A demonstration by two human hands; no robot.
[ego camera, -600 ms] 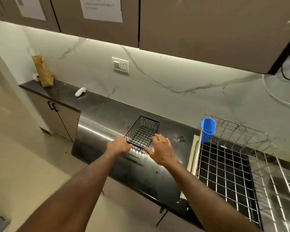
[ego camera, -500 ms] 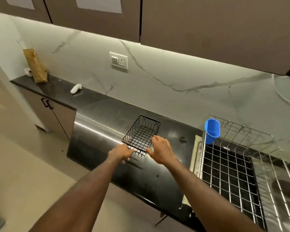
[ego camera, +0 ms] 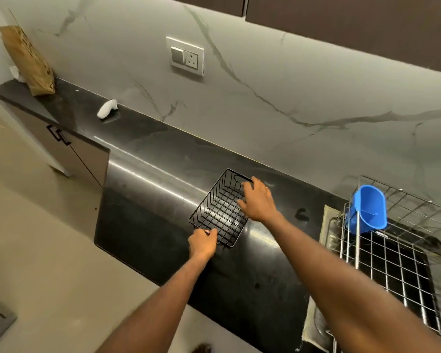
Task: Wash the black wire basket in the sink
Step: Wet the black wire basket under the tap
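Kitchen, dark polished stone countertop [ego camera: 148, 225] under a marbled grey wall; contents listed from the viewer outward.

Item: two bare forearms reaching in from the lower edge, both converging on one object.

Item: left hand [ego camera: 203, 242], at the near end of the basket, fingers curling over the near rim wire and gripping it.

Item: black wire basket [ego camera: 218, 212], rectangular, open-topped, with a handle cut-out at its far end. It is sitting on the countertop, well left of the sink area, dry as far as can be told.

Item: right hand [ego camera: 257, 201], lying over the basket's right side toward the far end, fingers bending down across the rim; a full grasp appears to be forming, though the fingertips are hidden.

Item: silver wire dish rack [ego camera: 392, 263], at right, with a blue plastic cup [ego camera: 369, 208] hanging on its near corner. The sink itself is not clearly showing.

Item: white crumpled object [ego camera: 107, 112], brown paper bag [ego camera: 29, 63] and white wall socket [ego camera: 185, 56], farther back.

Progress: washing is only beginning. The basket is being taken hold of; lifting, carrying to the sink, wetting, scrubbing and rinsing are all remaining.
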